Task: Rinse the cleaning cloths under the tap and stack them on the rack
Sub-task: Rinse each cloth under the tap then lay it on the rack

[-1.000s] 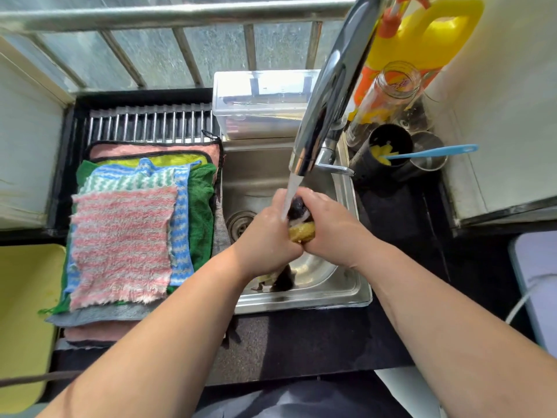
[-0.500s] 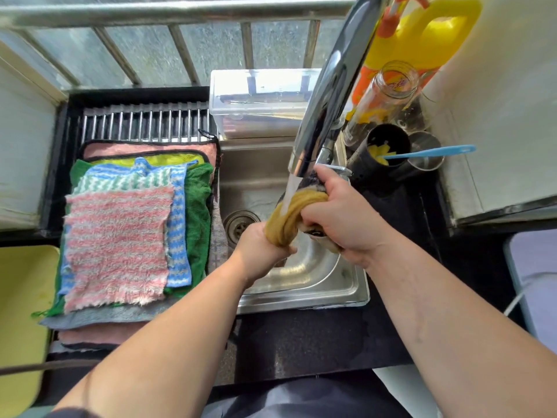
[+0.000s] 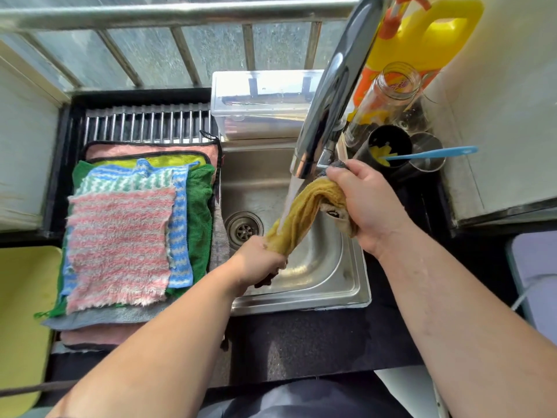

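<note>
Two hands hold one yellow cloth point(image 3: 304, 212) over the one sink point(image 3: 331, 282). The cloth is twisted like a rope. The left hand point(image 3: 256, 260) has its fingers curled tight round the low end. The right hand point(image 3: 364, 203) has its fingers curled round the top end, just beside the tip of the one tap point(image 3: 334, 95). Water point(image 3: 291, 200) runs down onto the cloth.

To the left, a pile of cloths lies flat on the rack point(image 3: 144, 123). One pink striped cloth point(image 3: 120, 245) is on top. At least six more peek out under it.

Behind the sink stand one clear box point(image 3: 262, 98), one yellow jug point(image 3: 428, 40), one glass jar point(image 3: 385, 95) and one black cup point(image 3: 388, 146) holding one blue stick point(image 3: 431, 152).
</note>
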